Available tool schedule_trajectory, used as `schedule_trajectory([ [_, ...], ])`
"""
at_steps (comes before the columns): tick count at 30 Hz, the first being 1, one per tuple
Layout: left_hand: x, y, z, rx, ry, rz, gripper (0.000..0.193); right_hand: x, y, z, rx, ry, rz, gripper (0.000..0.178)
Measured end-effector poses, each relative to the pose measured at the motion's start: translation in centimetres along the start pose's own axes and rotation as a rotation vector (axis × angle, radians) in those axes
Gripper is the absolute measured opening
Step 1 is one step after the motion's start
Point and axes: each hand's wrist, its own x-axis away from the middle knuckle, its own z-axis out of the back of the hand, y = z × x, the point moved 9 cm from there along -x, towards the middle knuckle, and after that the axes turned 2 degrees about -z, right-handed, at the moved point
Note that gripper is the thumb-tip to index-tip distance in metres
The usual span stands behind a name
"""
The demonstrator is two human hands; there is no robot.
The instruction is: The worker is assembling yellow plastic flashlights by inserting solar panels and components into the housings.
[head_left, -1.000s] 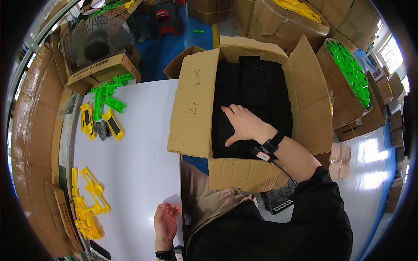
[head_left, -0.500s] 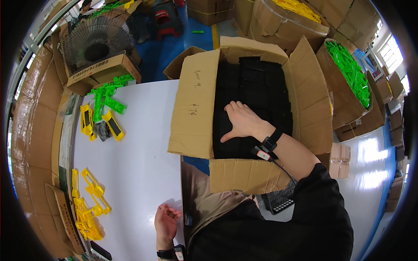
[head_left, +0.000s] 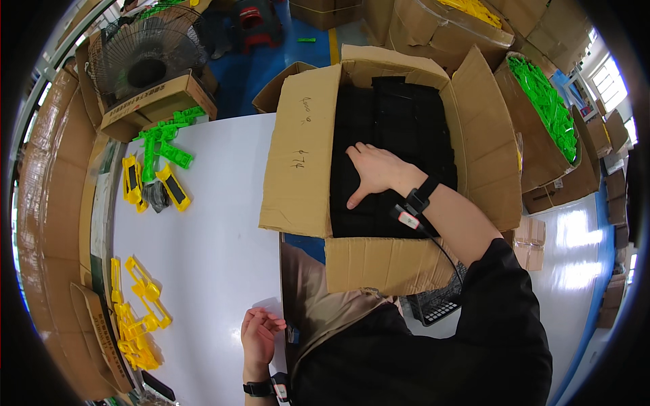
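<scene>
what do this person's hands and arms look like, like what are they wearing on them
Both the right hand and left hand are ungloved. Each wrist has a black strap with a small module; the right module has a white face edged in red, and a thin black cable runs from it. The right sleeve is plain black.

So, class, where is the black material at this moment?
In the head view, the black material lies right of centre, inside the open cardboard box beside the white table, beneath the person's right hand.
</scene>
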Motion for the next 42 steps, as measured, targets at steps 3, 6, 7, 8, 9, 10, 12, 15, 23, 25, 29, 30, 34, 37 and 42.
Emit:
schedule_trajectory([
  [3,-0.1,-0.4,0.6,0.143,-0.017,0.009,0.012,0.2,-0.6,0.6,0.001,-0.017,0.004,0.116],
  [6,0.1,-0.4,0.6,0.186,-0.021,-0.003,0.013,0.7,-1.8,1.1,0.043,-0.024,-0.005,0.121],
  [7,0.1,-0.3,0.4,0.172,-0.020,-0.006,0.013,1.0,-2.1,1.1,0.087,-0.025,-0.014,0.124],
  [8,0.1,-0.3,0.2,0.158,-0.018,-0.009,0.012,1.2,-2.4,0.8,0.091,-0.022,-0.016,0.124],
  [9,0.1,-0.3,0.2,0.160,-0.023,-0.011,0.012,1.4,-2.7,0.6,0.159,0.013,0.005,0.124],
  [10,0.1,-0.3,0.2,0.126,-0.023,-0.020,0.012,1.5,-3.2,0.5,0.226,0.048,0.026,0.123],
  [12,0.1,-0.3,0.3,0.093,-0.027,-0.032,0.012,1.7,-3.4,0.3,0.245,0.028,0.010,0.125],
  [15,0.2,-0.4,0.4,0.094,-0.023,-0.035,0.013,1.6,-3.6,-0.1,0.254,0.008,-0.004,0.127],
  [23,0.3,-0.4,0.4,0.063,0.033,-0.039,0.014,1.6,-3.6,0.1,0.218,-0.070,0.074,0.116],
  [25,0.2,-0.4,0.4,0.105,0.007,-0.035,0.013,1.5,-3.4,1.4,0.166,-0.063,0.050,0.111],
  [29,0.2,-0.1,0.3,0.114,-0.018,-0.033,0.012,2.0,-3.6,1.1,0.161,-0.037,0.091,0.098],
  [30,0.2,-0.2,0.3,0.113,-0.019,-0.031,0.012,2.0,-3.2,0.9,0.149,-0.027,0.123,0.094],
  [34,-0.1,-0.2,0.4,0.130,-0.028,-0.046,0.012,2.3,-2.3,0.6,0.033,0.017,0.149,0.091],
  [37,0.2,0.0,-0.2,0.107,-0.023,-0.055,0.012,2.2,-1.1,0.5,-0.048,0.040,0.066,0.089],
  [42,0.9,0.8,-1.9,-0.031,-0.034,-0.095,0.013,2.2,-1.9,1.2,-0.025,0.086,0.066,0.096],
])
